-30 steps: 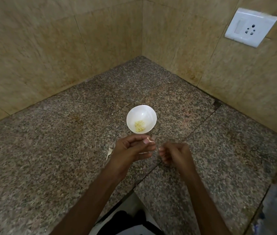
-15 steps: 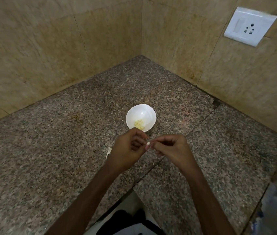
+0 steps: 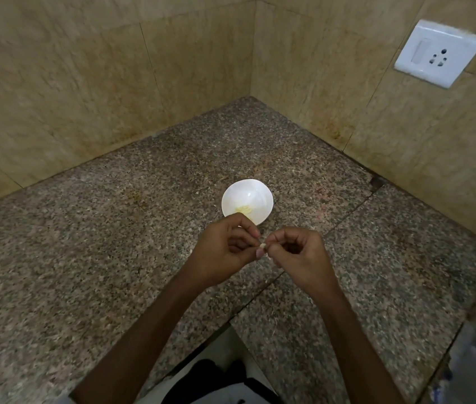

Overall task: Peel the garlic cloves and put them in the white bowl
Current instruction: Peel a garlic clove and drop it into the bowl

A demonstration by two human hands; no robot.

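Apart a second ago, the left hand [image 3: 225, 252] and right hand [image 3: 299, 255] now pinch one small pale garlic clove [image 3: 263, 246] together. The round white bowl [image 3: 260, 189] stays put.

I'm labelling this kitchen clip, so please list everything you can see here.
white bowl: one, white, on the counter just beyond the hands
peeled garlic: small heap, count unclear, pale yellow, inside the white bowl
garlic clove: one, whitish, between the fingertips of both hands
counter: one, speckled brown-grey granite, fills the lower view, with a seam on the right
wall tiles: several, beige, on two walls meeting in the corner behind
switch and socket plate: one, white, on the right wall, top right
left hand: one, pinches the garlic clove, nearer than the bowl
right hand: one, pinches the same clove from the other side
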